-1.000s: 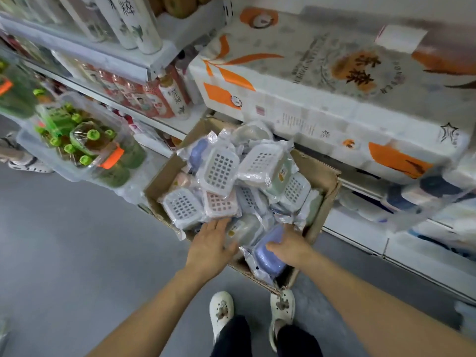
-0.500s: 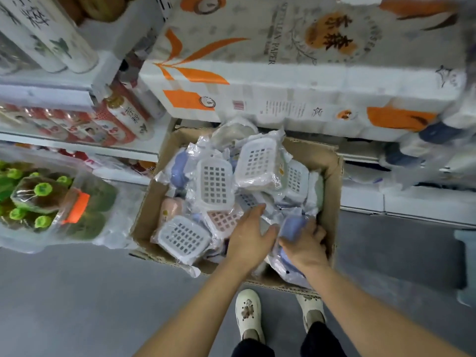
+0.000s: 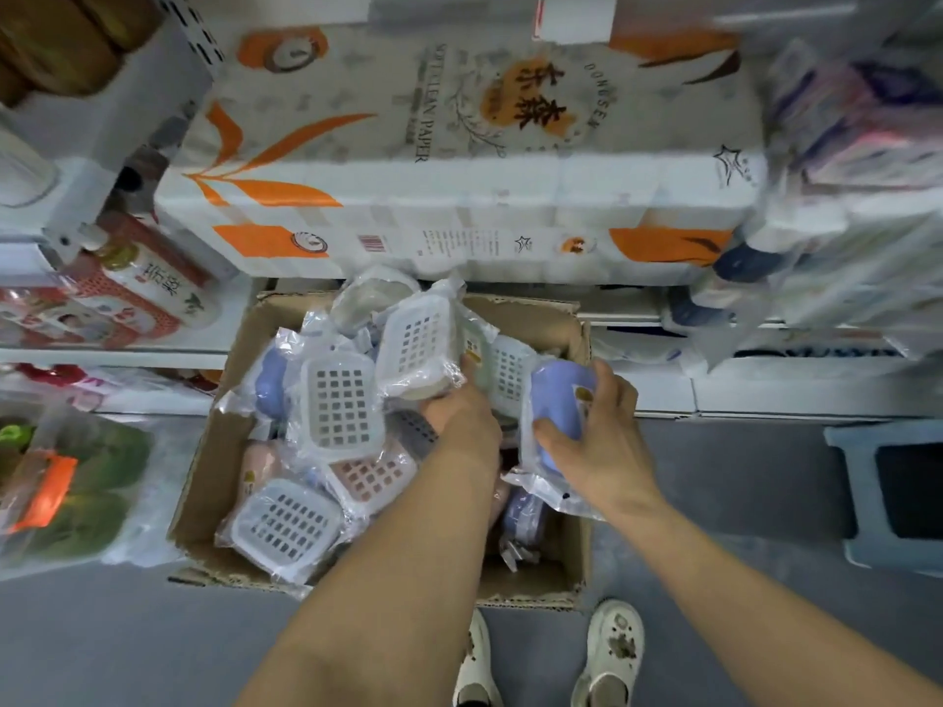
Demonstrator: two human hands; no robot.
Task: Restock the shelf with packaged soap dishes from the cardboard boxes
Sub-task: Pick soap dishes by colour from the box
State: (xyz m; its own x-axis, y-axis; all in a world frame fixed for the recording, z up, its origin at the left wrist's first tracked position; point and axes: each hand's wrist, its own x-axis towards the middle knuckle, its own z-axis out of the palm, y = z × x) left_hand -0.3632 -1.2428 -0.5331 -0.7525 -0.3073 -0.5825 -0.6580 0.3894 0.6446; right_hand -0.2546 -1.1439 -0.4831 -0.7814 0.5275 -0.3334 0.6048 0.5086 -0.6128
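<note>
Moved: both hands go deeper into the box than half a second ago, and the right hand now lifts a purple soap dish up out of the pile.
Right hand (image 3: 602, 446): fingers and thumb curl around the purple soap dish (image 3: 559, 405) in its clear bag, at 3 o'clock in the cardboard box (image 3: 209, 482).
Left hand (image 3: 462, 415): it reaches under a white soap dish (image 3: 418, 344) at 12 o'clock; its fingers are hidden, so I cannot tell if it holds it.
Other dishes: a big heap of bagged ones fills the box, mostly at 9 o'clock.
Box: it sits on the floor, just in front of the shelf (image 3: 663, 395).
Feel: I think each dish is light and hard, but the bag is loose and slippery.
Best hold: squeeze the hard dish across its sides, not the floppy bag edge.
</note>
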